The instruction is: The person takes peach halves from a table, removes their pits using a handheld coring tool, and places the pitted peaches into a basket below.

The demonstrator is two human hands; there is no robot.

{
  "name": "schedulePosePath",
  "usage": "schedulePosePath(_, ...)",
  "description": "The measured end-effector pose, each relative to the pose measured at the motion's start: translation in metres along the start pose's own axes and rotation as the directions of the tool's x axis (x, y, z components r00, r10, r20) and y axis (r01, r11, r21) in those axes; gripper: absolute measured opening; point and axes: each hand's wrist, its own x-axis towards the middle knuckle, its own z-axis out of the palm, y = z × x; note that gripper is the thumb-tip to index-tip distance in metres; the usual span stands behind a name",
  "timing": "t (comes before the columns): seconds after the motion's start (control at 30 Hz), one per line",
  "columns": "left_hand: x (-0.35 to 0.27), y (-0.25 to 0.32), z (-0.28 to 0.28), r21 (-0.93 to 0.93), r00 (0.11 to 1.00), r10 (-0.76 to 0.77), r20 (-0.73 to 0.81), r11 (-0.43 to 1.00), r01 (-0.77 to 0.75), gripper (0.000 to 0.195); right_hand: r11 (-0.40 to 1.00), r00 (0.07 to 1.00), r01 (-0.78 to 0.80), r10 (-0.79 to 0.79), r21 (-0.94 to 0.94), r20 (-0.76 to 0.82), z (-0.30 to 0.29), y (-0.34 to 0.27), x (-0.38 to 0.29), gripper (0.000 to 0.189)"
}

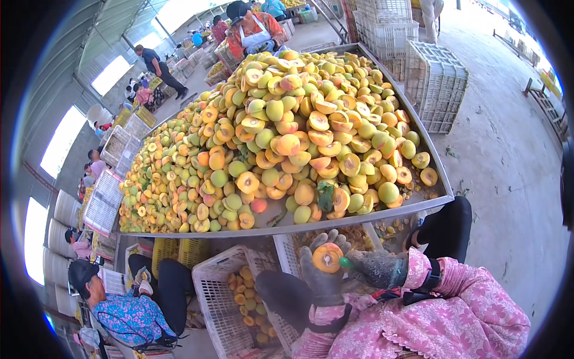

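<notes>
My left hand (pixel 323 273), in a grey work glove, holds a halved yellow peach (pixel 327 257) with its cut face up. My right hand (pixel 374 268), gloved too, is closed around a green-handled pitting tool (pixel 346 263); its metal loop lies on the middle of the cut face. Both hands are over my lap, just below the near edge of a metal-rimmed table (pixel 287 229). A large heap of whole and halved peaches (pixel 269 148) covers much of that table. To the left of my hands a white plastic crate (pixel 219 305) holds peach halves (pixel 249 296).
Under the table edge stand another white crate (pixel 287 255) with scraps and a yellow crate (pixel 193 256). A co-worker in blue (pixel 130 309) sits at the left; another person (pixel 255 33) works across the table. Stacked crates (pixel 437 85) stand at the right.
</notes>
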Motion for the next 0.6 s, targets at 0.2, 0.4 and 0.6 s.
schedulePosePath(0.2,-0.003,-0.002,0.003,0.061,0.997,0.022,-0.077,0.998,-0.017,0.056,0.961,0.994,-0.103,0.111,0.258,-0.020,0.027,0.016,0.002,0.028)
schedulePosePath(0.4,-0.006,-0.005,0.006,0.118,0.992,0.059,-0.111,0.992,-0.046,0.055,0.861,0.928,-0.365,0.306,0.353,0.215,0.033,0.017,0.006,0.034)
schedulePosePath(0.6,-0.010,-0.002,0.007,0.337,0.985,0.082,-0.153,0.941,-0.026,0.051,0.963,1.000,0.027,-0.027,0.267,-0.001,0.091,0.074,-0.011,0.037)
